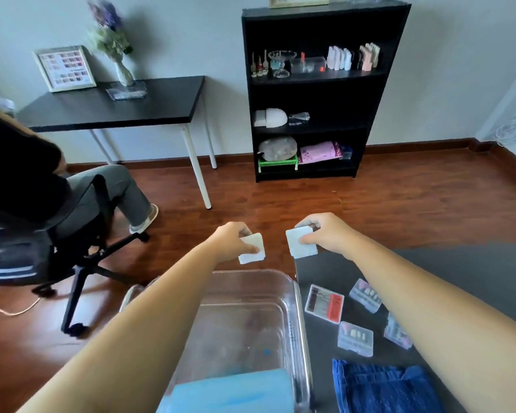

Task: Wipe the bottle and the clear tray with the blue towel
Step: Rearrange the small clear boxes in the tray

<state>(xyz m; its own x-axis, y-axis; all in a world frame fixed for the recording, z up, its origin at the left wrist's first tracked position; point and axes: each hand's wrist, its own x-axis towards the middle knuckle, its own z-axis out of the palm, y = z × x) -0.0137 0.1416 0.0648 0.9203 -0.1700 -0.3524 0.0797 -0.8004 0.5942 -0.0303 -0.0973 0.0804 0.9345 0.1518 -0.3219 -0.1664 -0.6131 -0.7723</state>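
My left hand [236, 241] pinches a small pale square box [252, 248] out over the floor. A second pale square box [301, 242] is pinched by my right hand [325, 234], just beyond the dark table's far edge. Below my arms lies the clear tray [283, 283], overhanging the table's left side, with a light blue block [230, 391] at its near end. The blue towel [382, 389] lies folded on the table near my right forearm. No bottle is in view.
Several small clear plastic cases [355, 338] and a red-and-white case [325, 304] lie on the dark table [459, 263]. A person sits in a black office chair [57, 234] at left. A black shelf [316, 93] and black desk [116, 105] stand at the far wall.
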